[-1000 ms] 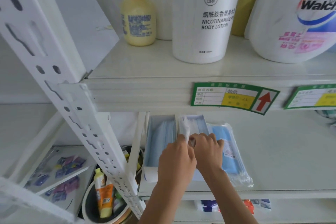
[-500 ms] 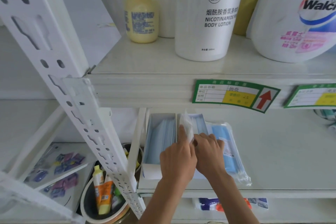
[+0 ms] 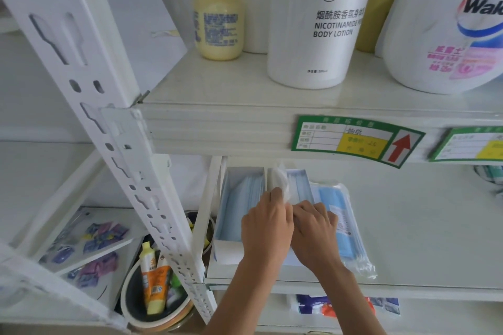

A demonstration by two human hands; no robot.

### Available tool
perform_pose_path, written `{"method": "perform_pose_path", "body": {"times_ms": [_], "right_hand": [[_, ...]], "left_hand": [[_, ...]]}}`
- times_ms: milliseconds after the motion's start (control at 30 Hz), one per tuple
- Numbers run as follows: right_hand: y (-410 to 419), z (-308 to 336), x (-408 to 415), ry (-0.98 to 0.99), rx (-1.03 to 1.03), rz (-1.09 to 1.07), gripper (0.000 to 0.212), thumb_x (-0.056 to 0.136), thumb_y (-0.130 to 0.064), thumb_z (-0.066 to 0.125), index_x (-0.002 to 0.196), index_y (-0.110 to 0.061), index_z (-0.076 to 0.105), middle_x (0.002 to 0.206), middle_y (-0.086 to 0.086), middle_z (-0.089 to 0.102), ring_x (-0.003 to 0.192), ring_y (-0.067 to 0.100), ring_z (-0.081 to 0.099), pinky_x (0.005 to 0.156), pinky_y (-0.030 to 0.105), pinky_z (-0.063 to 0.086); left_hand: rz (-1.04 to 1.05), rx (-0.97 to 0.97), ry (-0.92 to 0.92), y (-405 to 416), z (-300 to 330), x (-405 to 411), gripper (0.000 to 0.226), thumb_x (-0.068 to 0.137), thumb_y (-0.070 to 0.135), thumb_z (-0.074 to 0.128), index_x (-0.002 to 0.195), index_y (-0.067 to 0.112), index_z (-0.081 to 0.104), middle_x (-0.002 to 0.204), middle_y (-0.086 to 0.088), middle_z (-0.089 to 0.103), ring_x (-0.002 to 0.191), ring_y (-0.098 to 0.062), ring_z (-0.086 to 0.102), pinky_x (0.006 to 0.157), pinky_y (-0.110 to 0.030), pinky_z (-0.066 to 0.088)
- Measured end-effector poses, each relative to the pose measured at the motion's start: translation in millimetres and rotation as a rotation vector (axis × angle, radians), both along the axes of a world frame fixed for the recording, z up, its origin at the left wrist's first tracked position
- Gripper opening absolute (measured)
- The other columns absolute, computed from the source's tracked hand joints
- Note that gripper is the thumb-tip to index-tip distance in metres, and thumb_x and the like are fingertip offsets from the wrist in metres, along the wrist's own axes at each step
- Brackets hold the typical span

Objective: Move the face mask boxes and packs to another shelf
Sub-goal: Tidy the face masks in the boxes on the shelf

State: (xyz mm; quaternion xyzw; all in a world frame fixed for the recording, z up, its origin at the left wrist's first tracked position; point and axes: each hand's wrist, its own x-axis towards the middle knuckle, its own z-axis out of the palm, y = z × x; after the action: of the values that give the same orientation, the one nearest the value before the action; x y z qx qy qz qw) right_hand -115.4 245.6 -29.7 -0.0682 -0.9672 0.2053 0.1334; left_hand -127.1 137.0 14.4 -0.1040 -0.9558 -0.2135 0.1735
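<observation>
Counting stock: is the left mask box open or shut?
Open. The left mask box has no lid over it, and blue masks show inside.

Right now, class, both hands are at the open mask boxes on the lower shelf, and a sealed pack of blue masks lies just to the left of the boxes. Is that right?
Not quite. The sealed pack of blue masks lies just to the right of the open mask boxes, not the left. The head view shows this. The left hand and right hand are indeed at the boxes on the lower shelf.

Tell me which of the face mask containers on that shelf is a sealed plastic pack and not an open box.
The clear plastic pack, rightmost of the three, right of the right hand. The other two, left box and middle box, are open-topped white cartons.
</observation>
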Motion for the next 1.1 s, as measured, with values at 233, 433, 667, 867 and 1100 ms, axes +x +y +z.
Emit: {"method": "perform_pose_path", "body": {"times_ms": [233, 433, 667, 867, 1100], "right_hand": [[-1.8, -0.4, -0.3, 0.029, 0.016, -0.024, 0.02, 0.09, -0.022, 0.055, 0.076, -0.036, 0.052, 0.084, -0.015, 0.058, 0.084, 0.015, 0.044, 0.08, 0.038, 0.038], [0.8, 3.6, -0.1, -0.025, 0.052, -0.01, 0.014, 0.087, -0.023, 0.056, 0.097, -0.032, 0.061, 0.093, -0.016, 0.061, 0.088, 0.014, 0.042, 0.089, 0.04, 0.039], [-4.3, 1.8, 12.7, 0.109, 0.024, -0.039, 0.023, 0.085, -0.007, 0.064, 0.106, -0.013, 0.07, 0.111, 0.003, 0.062, 0.094, 0.025, 0.055, 0.084, 0.039, 0.045], [-9.5, 2.9, 25.9, 0.082, 0.025, -0.073, 0.015, 0.088, -0.003, 0.058, 0.099, -0.006, 0.067, 0.113, 0.006, 0.061, 0.098, 0.027, 0.052, 0.087, 0.037, 0.047], [-5.5, 5.3, 30.0, 0.056, 0.062, -0.04, 0.032, 0.082, 0.003, 0.06, 0.109, -0.009, 0.072, 0.119, 0.003, 0.066, 0.11, 0.028, 0.056, 0.098, 0.037, 0.044]], "left_hand": [[-0.006, -0.133, -0.053, -7.7, -19.0, 11.4, 0.019, 0.093, 0.032, 0.062, 0.106, 0.019, 0.066, 0.078, 0.001, 0.07, 0.067, -0.018, 0.058, 0.059, -0.031, 0.038], [-0.192, -0.054, -0.105, -21.7, -10.1, 5.8, 0.073, 0.089, 0.039, 0.051, 0.154, 0.024, 0.022, 0.127, -0.002, 0.058, 0.107, -0.023, 0.057, 0.091, -0.039, 0.046], [-0.408, -0.045, -0.162, -29.5, -26.4, 1.3, 0.044, 0.101, 0.025, 0.046, 0.144, 0.02, 0.046, 0.137, 0.004, 0.049, 0.127, -0.016, 0.047, 0.114, -0.033, 0.036], [-0.398, -0.11, -0.026, -29.8, -39.4, 2.0, 0.052, 0.093, 0.018, 0.054, 0.144, 0.016, 0.047, 0.149, -0.001, 0.044, 0.139, -0.022, 0.04, 0.122, -0.042, 0.026], [-0.465, -0.108, -0.196, -35.0, -45.1, -13.0, 0.052, 0.102, 0.021, 0.052, 0.152, 0.02, 0.041, 0.161, 0.002, 0.037, 0.149, -0.017, 0.03, 0.122, -0.026, 0.016]]}}
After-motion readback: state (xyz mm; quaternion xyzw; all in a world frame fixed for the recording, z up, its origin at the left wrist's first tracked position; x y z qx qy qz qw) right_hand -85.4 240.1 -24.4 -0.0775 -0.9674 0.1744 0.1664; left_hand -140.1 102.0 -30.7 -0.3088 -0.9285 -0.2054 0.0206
